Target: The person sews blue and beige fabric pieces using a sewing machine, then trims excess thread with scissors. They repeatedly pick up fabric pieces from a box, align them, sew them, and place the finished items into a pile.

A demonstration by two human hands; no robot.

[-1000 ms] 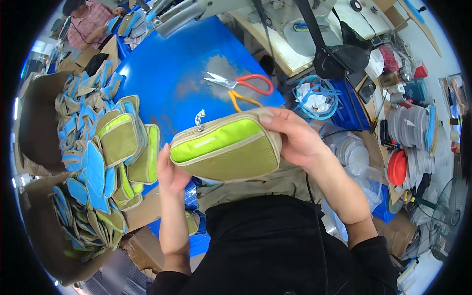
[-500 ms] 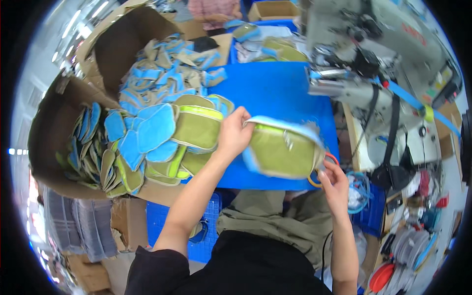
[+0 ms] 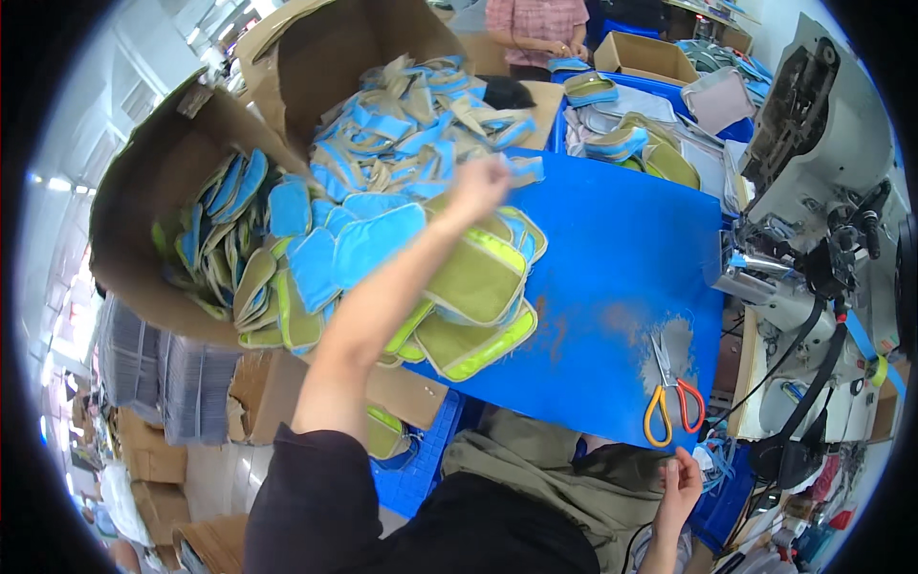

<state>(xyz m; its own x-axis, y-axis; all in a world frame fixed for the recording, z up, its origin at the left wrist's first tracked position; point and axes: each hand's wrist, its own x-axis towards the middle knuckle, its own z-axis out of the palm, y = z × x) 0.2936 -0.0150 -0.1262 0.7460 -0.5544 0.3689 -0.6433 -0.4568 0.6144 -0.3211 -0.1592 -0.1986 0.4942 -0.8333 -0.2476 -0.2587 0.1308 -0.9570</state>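
My left hand (image 3: 481, 187), blurred by motion, is over the near edge of a heap of beige and blue fabric strips (image 3: 392, 120). Whether its fingers hold anything cannot be made out. Under and beside that forearm lies a pile of olive-green fabric panels (image 3: 476, 282) with yellow-green strips and blue backs. One blue panel (image 3: 378, 244) lies face up there. My right hand (image 3: 679, 486) is low at the table's front edge, fingers loosely bent and apart, with nothing seen in it. Just beyond it, scissors (image 3: 671, 387) with orange and red handles lie on the blue table (image 3: 612, 258), blades slightly parted.
Cardboard boxes (image 3: 158, 191) stand open at the left, one packed with panels. A sewing machine (image 3: 794, 258) takes up the right side. Behind the table are a blue crate (image 3: 712, 196) of fabric pieces and a person in a pink checked shirt (image 3: 535, 24).
The olive panel has left my hands. My left hand has moved up toward the strips, while my right has dropped to the table's front edge. The scissors now show fully; the view has shifted.
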